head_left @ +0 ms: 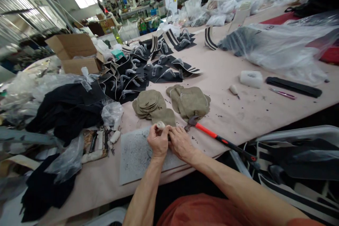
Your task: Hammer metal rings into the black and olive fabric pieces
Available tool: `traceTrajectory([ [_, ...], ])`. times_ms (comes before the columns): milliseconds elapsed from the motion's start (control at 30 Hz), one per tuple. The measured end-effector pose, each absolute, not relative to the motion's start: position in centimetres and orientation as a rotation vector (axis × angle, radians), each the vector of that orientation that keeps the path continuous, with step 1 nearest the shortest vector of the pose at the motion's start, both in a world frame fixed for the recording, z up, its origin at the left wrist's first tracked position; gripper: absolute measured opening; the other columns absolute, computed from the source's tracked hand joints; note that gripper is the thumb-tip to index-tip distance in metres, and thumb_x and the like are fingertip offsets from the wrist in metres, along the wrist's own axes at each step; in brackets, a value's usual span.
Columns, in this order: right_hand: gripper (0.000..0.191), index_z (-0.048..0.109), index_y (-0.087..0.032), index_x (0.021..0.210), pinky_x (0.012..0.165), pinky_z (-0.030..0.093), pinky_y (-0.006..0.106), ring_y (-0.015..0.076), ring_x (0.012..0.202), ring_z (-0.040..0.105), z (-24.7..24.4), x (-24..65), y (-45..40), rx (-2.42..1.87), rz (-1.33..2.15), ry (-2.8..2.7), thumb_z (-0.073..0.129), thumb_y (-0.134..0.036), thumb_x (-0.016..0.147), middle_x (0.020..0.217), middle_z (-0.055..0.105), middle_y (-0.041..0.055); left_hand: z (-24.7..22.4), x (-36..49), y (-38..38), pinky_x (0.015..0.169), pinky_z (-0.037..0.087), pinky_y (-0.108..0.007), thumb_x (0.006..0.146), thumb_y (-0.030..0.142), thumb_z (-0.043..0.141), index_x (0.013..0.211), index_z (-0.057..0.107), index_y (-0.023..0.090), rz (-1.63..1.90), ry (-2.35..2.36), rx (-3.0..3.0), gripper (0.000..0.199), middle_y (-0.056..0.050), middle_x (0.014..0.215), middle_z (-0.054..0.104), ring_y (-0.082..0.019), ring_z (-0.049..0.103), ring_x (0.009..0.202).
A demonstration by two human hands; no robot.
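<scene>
While the left hand (159,142) grips a pale-ended object (160,125), the right hand (182,143), its hold indeterminable, lies beside a hammer (220,138).

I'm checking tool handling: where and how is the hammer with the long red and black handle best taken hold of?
Probably by its black rear grip, with the right hand coming from the near right: the hammer lies slanted, its handle end seeming to jut past the edge of the pink cloth-covered table, leaving room underneath.

Khaki piece (164,116) partly hidden by left grip (158,142)
</scene>
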State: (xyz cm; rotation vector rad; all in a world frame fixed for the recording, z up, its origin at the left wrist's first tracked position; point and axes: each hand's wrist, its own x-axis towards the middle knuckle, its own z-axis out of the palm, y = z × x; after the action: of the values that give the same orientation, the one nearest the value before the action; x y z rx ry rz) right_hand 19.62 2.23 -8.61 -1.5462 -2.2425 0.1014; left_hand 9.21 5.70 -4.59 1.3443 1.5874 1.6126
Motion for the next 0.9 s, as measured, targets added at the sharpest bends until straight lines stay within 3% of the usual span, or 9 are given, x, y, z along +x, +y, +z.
traceTrajectory([
  [133, 0.018, 0.069, -0.011, 0.104, 0.091, 0.048, 0.041, 0.0283, 0.101, 0.059, -7.9, 19.5, 2.4, -1.549, 0.112, -2.316, 0.058, -0.021, 0.093, 0.116, 0.066, 0.0177, 1.2, 7.9, 7.8, 0.070, 0.056, -0.025, 0.072, 0.049, 0.080, 0.096, 0.064, 0.015, 1.862, 1.536, 1.430, 0.045, -0.004, 0.083, 0.072, -0.015, 0.068, 0.072],
  [200, 0.021, 0.069, -0.013, 0.102, 0.086, 0.049, 0.036, 0.0252, 0.096, 0.061, -7.7, 19.7, 2.7, -1.556, 0.180, -2.291, 0.049, -0.012, 0.095, 0.108, 0.069, 0.0148, 1.9, 5.9, 8.3, 0.070, 0.056, -0.025, 0.072, 0.050, 0.078, 0.096, 0.064, 0.014, 1.829, 1.545, 1.440, 0.045, -0.004, 0.084, 0.072, -0.016, 0.068, 0.072],
  [333, 0.029, 0.071, -0.018, 0.107, 0.081, 0.048, 0.029, 0.0204, 0.091, 0.066, -6.6, 21.7, 5.2, -1.586, 0.391, -1.933, 0.043, -0.021, 0.099, 0.100, 0.074, 0.0089, -2.8, 0.7, 7.3, 0.064, 0.054, -0.026, 0.067, 0.047, 0.079, 0.092, 0.066, 0.014, 1.648, 1.777, 1.264, 0.043, -0.004, 0.079, 0.071, -0.017, 0.066, 0.067],
  [500, 0.036, 0.073, -0.020, 0.085, 0.068, 0.043, 0.027, 0.0187, 0.072, 0.063, -0.5, 24.6, 12.6, -1.642, 0.430, -1.526, 0.045, -0.038, 0.097, 0.079, 0.073, 0.0050, -8.5, -3.0, 5.6, 0.062, 0.054, -0.028, 0.067, 0.050, 0.076, 0.083, 0.065, 0.015, 1.563, 1.823, 0.959, 0.041, -0.005, 0.071, 0.070, -0.020, 0.068, 0.065],
  [567, 0.037, 0.074, -0.019, 0.092, 0.070, 0.042, 0.028, 0.0192, 0.075, 0.063, 2.4, 24.3, 16.1, -1.597, 0.306, -1.487, 0.044, -0.040, 0.098, 0.085, 0.074, 0.0060, -8.7, -3.1, 5.4, 0.063, 0.055, -0.029, 0.067, 0.050, 0.075, 0.084, 0.065, 0.015, 1.546, 1.790, 0.960, 0.040, -0.006, 0.073, 0.071, -0.021, 0.070, 0.067],
  [700, 0.037, 0.071, -0.019, 0.114, 0.086, 0.043, 0.031, 0.0218, 0.100, 0.063, 4.4, 20.6, 20.9, -1.438, 0.075, -1.664, 0.040, -0.034, 0.101, 0.114, 0.072, 0.0098, -7.9, -2.9, 5.5, 0.063, 0.055, -0.030, 0.067, 0.050, 0.075, 0.084, 0.066, 0.015, 1.518, 1.787, 0.992, 0.040, -0.007, 0.072, 0.072, -0.022, 0.070, 0.067],
  [900, 0.038, 0.065, -0.021, 0.127, 0.097, 0.040, 0.037, 0.0249, 0.112, 0.059, -3.4, 14.6, 19.4, -1.538, 0.186, -2.361, 0.041, -0.019, 0.097, 0.124, 0.067, 0.0123, -8.2, -3.2, 5.5, 0.065, 0.056, -0.032, 0.068, 0.051, 0.074, 0.086, 0.066, 0.016, 1.485, 1.799, 1.007, 0.040, -0.007, 0.073, 0.073, -0.024, 0.071, 0.068],
])
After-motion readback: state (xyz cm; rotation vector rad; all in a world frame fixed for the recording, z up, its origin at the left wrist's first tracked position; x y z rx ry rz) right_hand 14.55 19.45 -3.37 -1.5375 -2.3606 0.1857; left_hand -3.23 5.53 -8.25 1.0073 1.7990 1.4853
